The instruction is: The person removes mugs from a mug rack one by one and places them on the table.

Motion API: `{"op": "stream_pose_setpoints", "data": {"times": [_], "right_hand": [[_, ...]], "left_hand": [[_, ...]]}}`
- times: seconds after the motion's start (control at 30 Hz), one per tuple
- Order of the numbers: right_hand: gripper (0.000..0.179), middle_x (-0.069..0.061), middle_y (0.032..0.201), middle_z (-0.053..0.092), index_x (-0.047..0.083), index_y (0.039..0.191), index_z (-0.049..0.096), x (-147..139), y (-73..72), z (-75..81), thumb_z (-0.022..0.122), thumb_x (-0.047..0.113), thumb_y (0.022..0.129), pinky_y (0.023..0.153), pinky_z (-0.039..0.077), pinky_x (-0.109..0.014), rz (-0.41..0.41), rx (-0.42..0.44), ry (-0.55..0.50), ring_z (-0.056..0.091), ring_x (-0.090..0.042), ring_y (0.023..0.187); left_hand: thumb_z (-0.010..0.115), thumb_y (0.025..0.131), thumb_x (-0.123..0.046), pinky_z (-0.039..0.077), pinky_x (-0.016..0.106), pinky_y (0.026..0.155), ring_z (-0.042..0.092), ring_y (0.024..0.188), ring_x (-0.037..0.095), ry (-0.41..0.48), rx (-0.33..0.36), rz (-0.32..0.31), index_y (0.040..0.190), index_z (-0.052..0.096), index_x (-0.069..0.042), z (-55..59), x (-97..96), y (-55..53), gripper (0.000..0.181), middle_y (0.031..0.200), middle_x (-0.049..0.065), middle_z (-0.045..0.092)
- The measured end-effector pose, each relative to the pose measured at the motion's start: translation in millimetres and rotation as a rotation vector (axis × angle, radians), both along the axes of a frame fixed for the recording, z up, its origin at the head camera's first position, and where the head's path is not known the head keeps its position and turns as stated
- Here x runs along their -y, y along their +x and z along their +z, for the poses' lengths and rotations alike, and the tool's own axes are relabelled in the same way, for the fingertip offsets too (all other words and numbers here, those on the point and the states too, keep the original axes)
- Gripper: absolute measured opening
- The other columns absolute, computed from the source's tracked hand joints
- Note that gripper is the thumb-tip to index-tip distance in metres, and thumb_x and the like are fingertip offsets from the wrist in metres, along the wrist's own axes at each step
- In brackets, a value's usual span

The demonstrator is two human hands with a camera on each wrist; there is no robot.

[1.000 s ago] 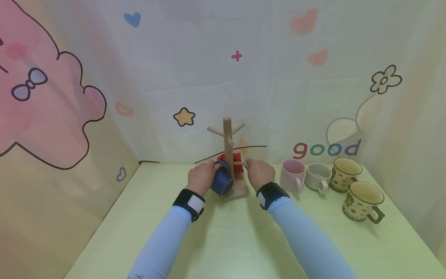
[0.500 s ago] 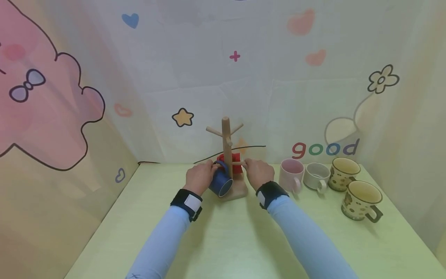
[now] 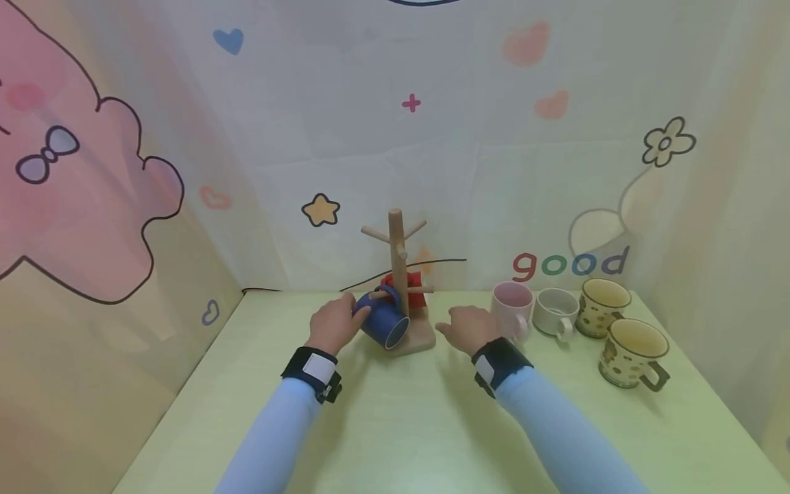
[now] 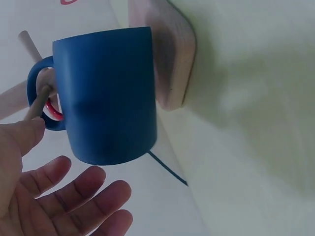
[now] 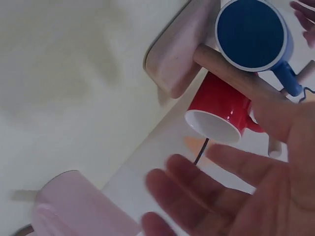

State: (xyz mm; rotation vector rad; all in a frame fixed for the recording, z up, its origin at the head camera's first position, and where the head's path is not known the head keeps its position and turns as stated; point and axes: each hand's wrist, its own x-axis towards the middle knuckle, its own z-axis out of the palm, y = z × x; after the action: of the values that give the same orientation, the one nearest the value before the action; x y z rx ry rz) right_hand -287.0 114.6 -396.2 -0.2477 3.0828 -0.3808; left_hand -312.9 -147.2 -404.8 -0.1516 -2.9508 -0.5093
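A wooden mug tree (image 3: 397,240) stands near the back of the table. A blue mug (image 3: 381,321) hangs by its handle from a lower peg, tilted with its mouth facing down and forward. Behind the post hangs a red mug (image 5: 221,101), partly hidden in the head view. My left hand (image 3: 335,324) is at the left of the blue mug; its fingers (image 4: 81,189) are spread and hold nothing, with the thumb near the peg's end. To the right of the wooden base, my right hand (image 3: 470,331) has loosely extended fingers and holds nothing.
Right of my right hand stand a pink mug (image 3: 511,312), a white cup (image 3: 554,314) and two patterned cream mugs, one at the back (image 3: 601,309) and another cream mug (image 3: 629,353) closer to me. A printed curtain (image 3: 345,137) hangs behind the table.
Both hands have let go of the lower pegs and drawn apart, the left hand to the left, the right hand right and lower. The blue mug stays hanging.
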Motion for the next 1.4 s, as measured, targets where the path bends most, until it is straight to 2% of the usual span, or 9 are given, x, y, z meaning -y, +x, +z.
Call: {"op": "stream_pose_setpoints", "data": {"times": [0.17,0.3,0.47,0.63,0.77,0.87,1.0,1.23,1.4], "right_hand": [[0.049,-0.017,0.108,0.071,0.000,0.124,0.066,-20.0,27.5,-9.4,0.063,0.040,0.095,0.089,0.051,-0.055,0.065,0.041,0.024,0.067,-0.035,0.102],[0.055,-0.018,0.112,0.070,0.002,0.128,0.064,-34.8,51.0,-18.4,0.064,0.045,0.093,0.085,0.051,-0.057,0.050,0.067,0.016,0.065,-0.037,0.106],[0.059,-0.021,0.116,0.067,0.001,0.128,0.063,-48.3,77.0,-31.5,0.066,0.047,0.091,0.079,0.052,-0.061,-0.008,0.093,-0.024,0.063,-0.041,0.107],[0.056,-0.020,0.111,0.068,0.001,0.124,0.065,-55.8,95.2,-41.8,0.067,0.045,0.090,0.075,0.052,-0.060,-0.043,0.067,-0.045,0.064,-0.042,0.102],[0.055,-0.021,0.111,0.068,0.002,0.124,0.065,-56.7,100.7,-44.8,0.067,0.045,0.090,0.075,0.051,-0.060,-0.054,0.058,-0.047,0.064,-0.043,0.102],[0.055,-0.021,0.110,0.068,0.002,0.123,0.065,-56.1,102.9,-46.3,0.067,0.045,0.090,0.075,0.051,-0.059,-0.059,0.053,-0.050,0.064,-0.043,0.100],[0.052,-0.020,0.108,0.069,0.001,0.121,0.066,-56.5,104.3,-49.5,0.067,0.043,0.090,0.073,0.052,-0.058,-0.061,0.035,-0.056,0.065,-0.043,0.098],[0.053,-0.020,0.109,0.069,0.001,0.122,0.066,-57.4,103.7,-52.4,0.068,0.043,0.090,0.074,0.051,-0.059,-0.077,0.055,-0.053,0.065,-0.043,0.099],[0.053,-0.020,0.107,0.069,0.001,0.121,0.067,-58.6,103.4,-54.4,0.068,0.044,0.089,0.074,0.052,-0.057,-0.084,0.060,-0.044,0.065,-0.043,0.099]], "left_hand": [[0.057,0.098,-0.048,0.042,0.032,0.052,0.055,0.063,0.021,0.051,0.029,0.016,0.102,0.060,-0.006,-13.2,11.5,5.9,0.042,0.072,0.006,0.059],[0.053,0.098,-0.053,0.044,0.034,0.054,0.057,0.067,0.022,0.089,0.076,0.034,0.109,0.062,-0.005,-24.6,15.9,7.1,0.050,0.076,0.008,0.062],[0.048,0.097,-0.062,0.053,0.044,0.070,0.066,0.086,0.029,0.153,0.134,0.051,0.124,0.060,-0.001,-39.4,16.5,4.6,0.068,0.101,0.015,0.070],[0.041,0.095,-0.070,0.047,0.055,0.096,0.058,0.117,0.043,0.252,0.209,0.064,0.140,0.048,0.006,-48.6,13.9,2.0,0.088,0.132,0.027,0.058],[0.037,0.094,-0.073,0.043,0.056,0.101,0.052,0.124,0.045,0.357,0.281,0.089,0.144,0.039,0.011,-53.1,12.1,-2.1,0.098,0.141,0.031,0.047],[0.036,0.093,-0.076,0.051,0.048,0.089,0.063,0.103,0.038,0.425,0.335,0.109,0.140,0.042,0.011,-56.1,10.1,-5.3,0.099,0.124,0.029,0.058],[0.037,0.091,-0.078,0.055,0.039,0.072,0.064,0.080,0.029,0.533,0.394,0.124,0.124,0.053,0.009,-57.4,6.6,-10.1,0.094,0.096,0.019,0.062],[0.036,0.085,-0.085,0.058,0.042,0.080,0.067,0.094,0.032,0.672,0.453,0.109,0.130,0.048,0.013,-60.3,0.4,-18.8,0.108,0.111,0.025,0.065],[0.036,0.084,-0.085,0.057,0.044,0.081,0.069,0.091,0.033,0.725,0.474,0.097,0.133,0.045,0.013,-60.4,-2.6,-22.9,0.110,0.109,0.025,0.066]]}}
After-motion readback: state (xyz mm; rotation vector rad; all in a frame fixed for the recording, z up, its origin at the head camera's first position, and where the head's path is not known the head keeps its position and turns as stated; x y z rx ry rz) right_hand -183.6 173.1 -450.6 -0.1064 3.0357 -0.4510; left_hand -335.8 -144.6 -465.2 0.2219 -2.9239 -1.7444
